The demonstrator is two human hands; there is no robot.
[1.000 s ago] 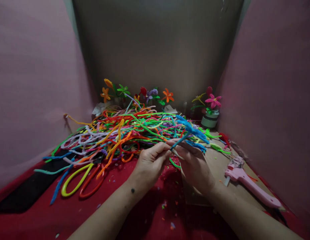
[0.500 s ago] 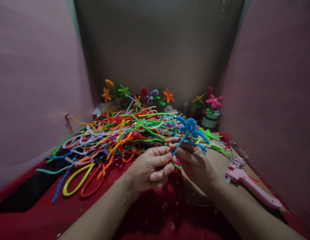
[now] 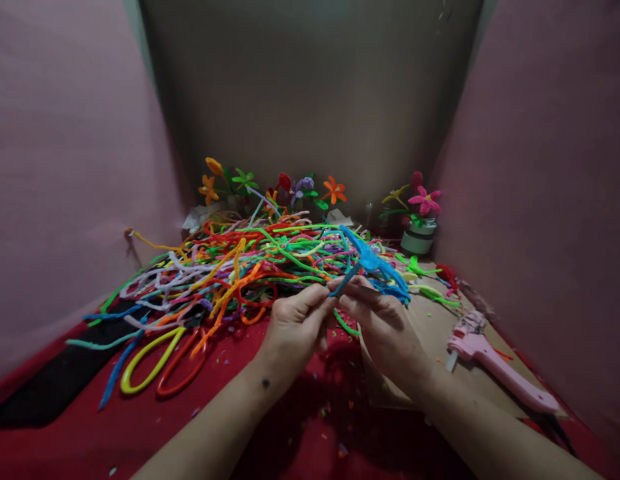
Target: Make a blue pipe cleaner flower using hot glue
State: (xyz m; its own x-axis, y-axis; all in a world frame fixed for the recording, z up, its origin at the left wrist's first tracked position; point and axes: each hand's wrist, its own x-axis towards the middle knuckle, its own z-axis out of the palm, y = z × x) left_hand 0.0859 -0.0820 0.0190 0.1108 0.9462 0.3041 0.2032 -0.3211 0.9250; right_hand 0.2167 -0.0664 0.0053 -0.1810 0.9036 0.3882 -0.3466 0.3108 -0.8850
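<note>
A blue pipe-cleaner flower (image 3: 371, 259) on a blue stem is held up between my hands, its head leaning to the right. My left hand (image 3: 301, 320) pinches the lower end of the stem with thumb and forefinger. Close beside it, my right hand (image 3: 377, 320) is closed round the stem a little higher, below the petals. Fingertips of both hands nearly meet, and the stem's very end is hidden. Just behind lies a big heap of coloured pipe cleaners (image 3: 285, 257). A bright green pipe-cleaner piece (image 3: 346, 325) shows between the hands.
To the right, a pink glue gun (image 3: 500, 367) rests on a cardboard sheet (image 3: 440, 333). Yellow and red loop handles (image 3: 153, 363) stick out at the left near a black strip (image 3: 55, 387). Finished flowers (image 3: 335, 191) and a potted pink flower (image 3: 425, 200) stand along the back.
The blue flower has turned, so its head now shows more from the side and tilts right. My left hand has rolled over, its fingers curling further under.
</note>
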